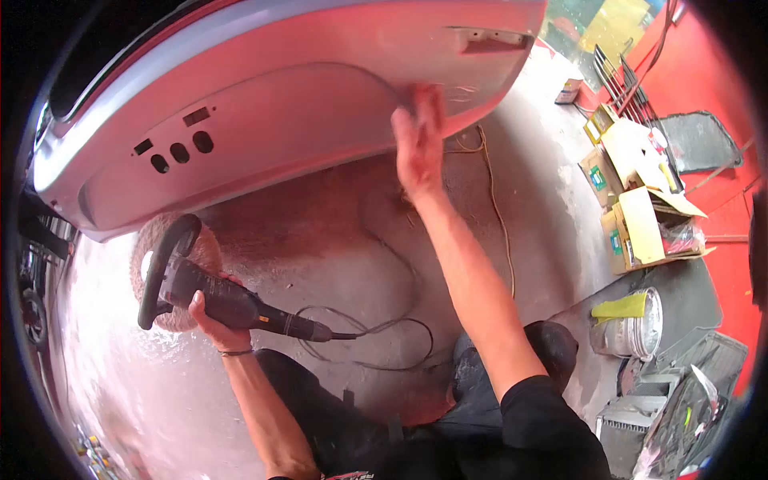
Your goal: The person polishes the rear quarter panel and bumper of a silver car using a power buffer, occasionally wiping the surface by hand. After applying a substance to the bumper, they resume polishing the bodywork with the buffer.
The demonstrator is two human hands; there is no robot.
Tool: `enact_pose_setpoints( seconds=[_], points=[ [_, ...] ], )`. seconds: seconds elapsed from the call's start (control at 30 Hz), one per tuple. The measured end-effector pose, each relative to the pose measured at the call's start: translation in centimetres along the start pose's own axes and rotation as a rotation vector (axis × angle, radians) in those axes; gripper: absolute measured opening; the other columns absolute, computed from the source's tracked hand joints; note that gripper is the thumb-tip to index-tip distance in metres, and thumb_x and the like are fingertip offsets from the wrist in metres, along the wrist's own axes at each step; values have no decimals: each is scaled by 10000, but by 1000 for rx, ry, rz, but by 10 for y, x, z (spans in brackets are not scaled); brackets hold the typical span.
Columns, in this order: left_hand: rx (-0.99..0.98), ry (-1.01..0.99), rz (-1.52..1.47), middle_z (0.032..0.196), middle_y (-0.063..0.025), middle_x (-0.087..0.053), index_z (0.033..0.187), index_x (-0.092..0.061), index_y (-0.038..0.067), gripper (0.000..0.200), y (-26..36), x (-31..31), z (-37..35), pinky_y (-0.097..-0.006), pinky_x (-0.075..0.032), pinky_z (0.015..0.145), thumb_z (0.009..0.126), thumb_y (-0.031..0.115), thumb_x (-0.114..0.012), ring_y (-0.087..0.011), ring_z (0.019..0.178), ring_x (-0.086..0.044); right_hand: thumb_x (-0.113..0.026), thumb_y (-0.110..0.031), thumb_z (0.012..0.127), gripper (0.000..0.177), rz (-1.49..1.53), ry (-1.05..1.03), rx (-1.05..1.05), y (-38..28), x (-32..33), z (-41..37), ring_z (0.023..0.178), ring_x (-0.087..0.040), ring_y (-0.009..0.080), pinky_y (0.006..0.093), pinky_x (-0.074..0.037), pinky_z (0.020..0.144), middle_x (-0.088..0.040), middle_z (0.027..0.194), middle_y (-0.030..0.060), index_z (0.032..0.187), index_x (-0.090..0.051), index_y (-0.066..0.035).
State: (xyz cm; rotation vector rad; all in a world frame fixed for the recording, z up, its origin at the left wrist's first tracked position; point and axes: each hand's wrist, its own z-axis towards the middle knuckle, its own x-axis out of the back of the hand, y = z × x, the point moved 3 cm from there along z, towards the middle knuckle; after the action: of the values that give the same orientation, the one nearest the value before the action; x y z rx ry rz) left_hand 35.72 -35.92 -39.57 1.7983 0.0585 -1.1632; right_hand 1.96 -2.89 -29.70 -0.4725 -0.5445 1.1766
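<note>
My left hand (216,322) is wrapped round the body of a black polisher (210,292) with a looped front handle. The polisher's fluffy, pale round pad (152,260) faces left, near the lower edge of a silver-grey car body panel (296,112). Its cord trails from the rear end in loops over the floor. My right hand (420,148) is raised at the right part of the panel, fingers stretched out and thumb apart, with nothing in it. The fingertips are smeared by motion and overlap the panel surface. Small cutouts show at the panel's left and a recess at its upper right.
A tan cable (500,216) runs along the floor (336,264). At the right stand opened cardboard boxes (640,228), a white bucket (640,324) with a yellow-green cloth (620,308) over its rim, and dark car parts (696,392). A red wall (708,72) rises behind them.
</note>
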Motion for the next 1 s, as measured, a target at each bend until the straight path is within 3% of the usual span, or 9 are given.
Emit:
enact_pose_setpoints(
  seconds=[0.07,0.13,0.23,0.27,0.33,0.7,0.77,0.8,1.0],
  points=[
    [15,11,23,1126,-180,-702,1336,-615,26,643,1,3,-2,-437,-611,897,901,478,-755,-326,1007,-717,-679,-416,1060,716,63,-206,54,-7,8,-26,1544,-483,408,502,-351,1292,-517,1649,270,1604,-512,19],
    [-8,4,28,1121,-180,-700,1339,-615,30,641,7,2,-8,-435,-610,892,898,474,-756,-327,1000,-716,-678,-349,1083,585,82,-102,-10,20,30,-4,1457,-536,360,467,-356,1273,-601,1548,204,1552,-592,-10],
    [-39,-18,39,1116,-180,-697,1342,-615,36,643,14,0,-14,-436,-611,873,895,476,-754,-331,991,-719,-544,-475,1142,705,-221,7,-145,125,54,47,1597,-379,427,497,-281,1327,-485,1659,284,1637,-470,21],
    [-50,-29,46,1115,-180,-696,1343,-614,38,643,16,0,-15,-438,-612,865,894,478,-752,-333,987,-721,-479,-511,1171,738,-170,13,-261,128,61,59,1616,-362,338,443,-280,1336,-402,1731,227,1694,-399,3],
    [-93,-17,55,1105,-180,-697,1334,-615,38,643,16,-2,-14,-441,-615,848,891,485,-748,-336,979,-723,-495,-542,1154,770,-13,-56,-128,109,39,54,1643,-290,392,483,-200,1359,-384,1732,276,1681,-411,14],
    [-12,87,16,1057,-170,-725,1273,-627,24,601,18,2,-14,-436,-623,814,892,473,-741,-327,930,-747,-411,-614,1158,904,192,-115,-307,4,-39,1,1713,-17,431,500,-39,1379,-100,1835,297,1721,-250,74],
    [-23,17,27,1057,-168,-731,1274,-632,19,606,18,11,-10,-439,-625,820,892,475,-744,-321,939,-752,-465,-509,1170,804,151,-105,-260,-20,-48,-31,1705,-128,332,465,-69,1379,-246,1818,218,1713,-300,60],
    [-33,-21,36,1057,-167,-735,1274,-635,16,608,18,13,-7,-441,-627,822,891,476,-745,-318,944,-754,-428,-573,1170,855,134,-216,-286,-24,-40,-40,1697,-138,403,509,-118,1369,-249,1801,279,1726,-247,52],
    [2,74,78,1059,-159,-750,1286,-639,-1,623,22,23,-6,-447,-637,848,885,463,-750,-304,966,-764,-370,-659,1145,847,-159,-130,-358,55,-6,-36,1700,-199,380,611,-174,1343,-287,1805,234,1719,-360,-36]
  ],
)
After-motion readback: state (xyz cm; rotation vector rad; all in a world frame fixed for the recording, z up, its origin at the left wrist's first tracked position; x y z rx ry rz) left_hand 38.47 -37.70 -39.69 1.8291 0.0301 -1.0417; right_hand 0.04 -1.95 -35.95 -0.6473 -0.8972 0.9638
